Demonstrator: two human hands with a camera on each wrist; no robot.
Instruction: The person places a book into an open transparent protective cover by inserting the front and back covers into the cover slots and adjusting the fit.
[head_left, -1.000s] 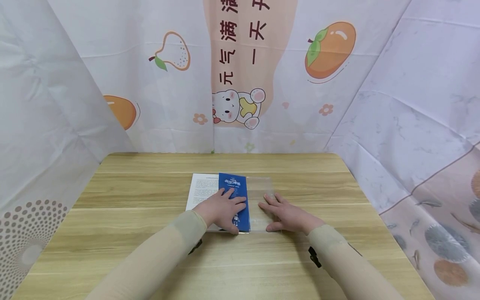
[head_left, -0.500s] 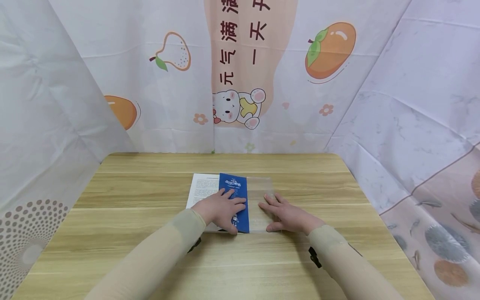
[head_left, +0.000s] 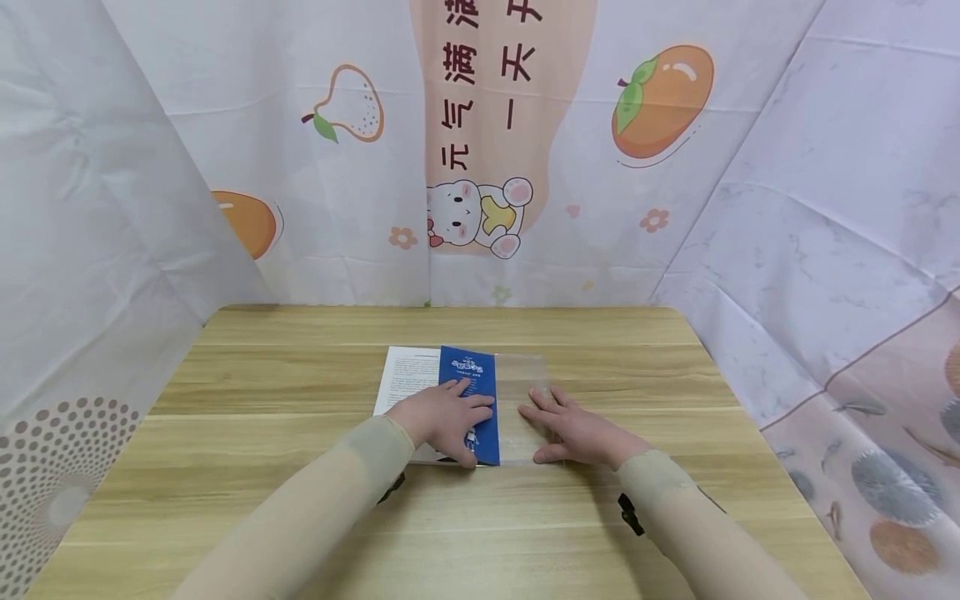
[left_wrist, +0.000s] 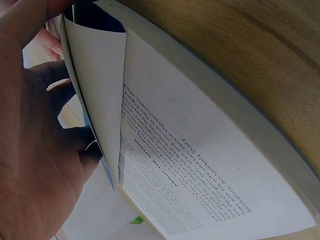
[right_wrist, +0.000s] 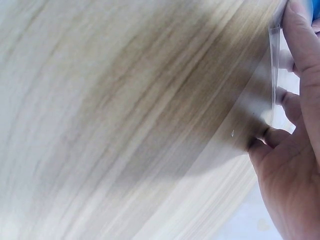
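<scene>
Wooden table (head_left: pixel 300 467) fills the lower half of the head view; curtain panels (head_left: pixel 112 208) enclose it. You have the open book (head_left: pixel 408 379) at frame centre, its blue cover flap (head_left: pixel 474 367) folded over the printed page. A clear plastic book cover (head_left: pixel 525 375) lies flat to the right of it, one edge under the flap. Judged from this, the sleeve is partly fitted; the remaining side is not yet wrapped. Your left hand (head_left: pixel 442 419) presses the flap, fingers straight and slightly spread. Your right hand (head_left: pixel 573 433) flattens the plastic, fingers spread.
</scene>
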